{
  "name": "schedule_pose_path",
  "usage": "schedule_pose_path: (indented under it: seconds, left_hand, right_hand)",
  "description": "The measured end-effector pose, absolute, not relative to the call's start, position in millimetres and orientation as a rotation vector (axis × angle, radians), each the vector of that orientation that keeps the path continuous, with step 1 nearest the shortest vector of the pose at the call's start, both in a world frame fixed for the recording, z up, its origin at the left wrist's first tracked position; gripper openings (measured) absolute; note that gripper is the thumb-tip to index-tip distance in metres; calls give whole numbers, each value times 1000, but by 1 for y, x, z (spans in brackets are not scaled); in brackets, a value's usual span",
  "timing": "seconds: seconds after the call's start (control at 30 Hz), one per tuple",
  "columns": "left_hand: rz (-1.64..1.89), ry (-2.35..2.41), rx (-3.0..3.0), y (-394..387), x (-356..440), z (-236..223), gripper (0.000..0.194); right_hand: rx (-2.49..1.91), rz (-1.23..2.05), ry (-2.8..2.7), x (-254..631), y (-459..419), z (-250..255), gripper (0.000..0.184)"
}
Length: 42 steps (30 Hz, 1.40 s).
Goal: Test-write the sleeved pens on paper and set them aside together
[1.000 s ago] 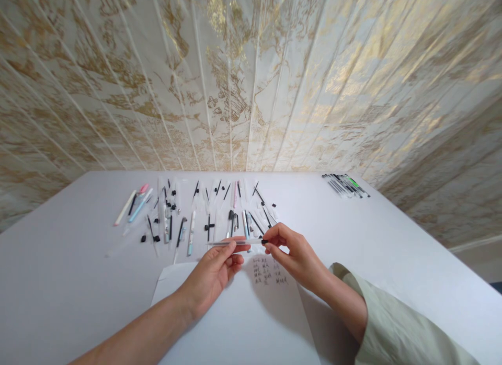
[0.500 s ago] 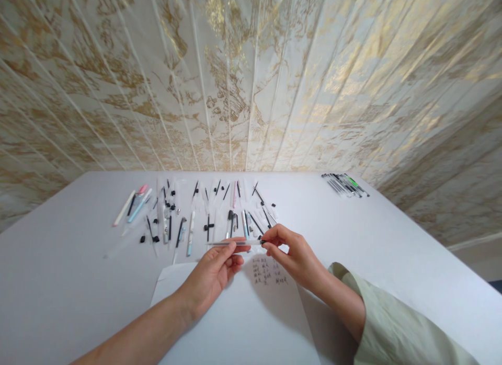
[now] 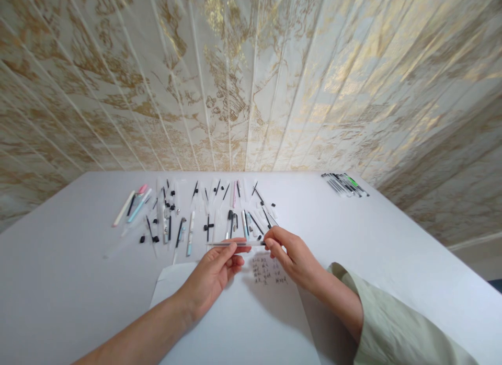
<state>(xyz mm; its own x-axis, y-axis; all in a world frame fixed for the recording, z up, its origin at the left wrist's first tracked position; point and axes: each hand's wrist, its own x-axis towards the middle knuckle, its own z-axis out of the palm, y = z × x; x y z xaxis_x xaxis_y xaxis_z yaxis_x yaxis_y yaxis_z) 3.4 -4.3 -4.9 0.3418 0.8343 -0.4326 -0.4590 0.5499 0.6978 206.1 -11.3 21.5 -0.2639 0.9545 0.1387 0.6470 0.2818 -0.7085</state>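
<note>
A slim, clear-barrelled pen [image 3: 254, 243] lies level across both hands, above the top of a white sheet of paper [image 3: 235, 323]. My left hand [image 3: 217, 265] is closed round its barrel, thumb on top, with the narrow end sticking out to the left. On the right, my right hand [image 3: 292, 254] pinches the pen's black end between thumb and fingertips. Those fingers partly cover the black piece, so I cannot tell whether it is a cap or a plug. Handwriting [image 3: 266, 271] in several short lines shows on the paper below my right hand.
Beyond my hands lie many loose pen parts: black refills [image 3: 169, 229], small black caps [image 3: 142, 239], clear barrels, a white-and-blue pen [image 3: 190, 234] and a light blue pen [image 3: 139, 205]. A row of pens [image 3: 345, 185] sits at the far right, near the patterned wall [image 3: 235, 93].
My right hand has shifted slightly right and its fingers have turned a little; more of the black piece shows beside them. My left hand holds the pen in nearly the same place.
</note>
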Motion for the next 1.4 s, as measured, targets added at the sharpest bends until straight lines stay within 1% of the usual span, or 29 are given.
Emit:
schedule_pose_path:
  seconds: [0.07,0.13,0.2,0.33,0.4,0.47,0.53,0.73,0.8,0.83,0.93,1.0,1.17,1.33,1.4]
  left_hand:
    - [892,869,493,-4,4,-4,17]
    - [893,876,484,-4,5,-4,16]
    - [890,877,487,-3,5,-4,16]
    - [888,861,509,-4,5,-6,17]
    - [888,855,514,-4,4,-6,17]
    - [887,858,510,-4,4,-6,18]
    - [888,862,504,-3,4,-6,18]
    - [884,839,524,-4,3,-7,22]
    - [885,839,525,-4,3,-8,23]
    - [885,839,523,-4,3,-7,22]
    - [887,842,513,-4,3,-7,22]
    - [882,838,520,-4,3,-7,22]
    - [873,823,553,-4,2,-8,21]
    - [884,817,550,-4,2,-10,20]
    - [878,815,558,-3,2,-10,22]
  right_hand:
    - [-1380,728,-2001,207,-12,22,10]
    - [-1350,722,-2016,207,-12,22,7]
    - [-1367,711,-2035,207,-12,21,10]
    - [-1449,752,-2068,207,-11,21,24]
    - [-1446,765,-2075,206,-11,22,23]
    - [-1418,751,-2081,206,-11,22,15]
    - [-1400,734,-2092,205,-12,22,12]
    - [-1435,800,-2125,206,-11,22,32]
    - [-1449,821,-2105,207,-11,22,35]
    - [-1444,819,-2090,208,-11,22,34]
    - [-1397,779,-2067,207,-11,22,21]
    - [-1385,761,-2074,207,-11,22,17]
    - [-1441,816,-2087,206,-10,21,31]
    - [-1411,762,-2085,206,-10,21,18]
    - [-1431,762,-2106,206,-11,20,22]
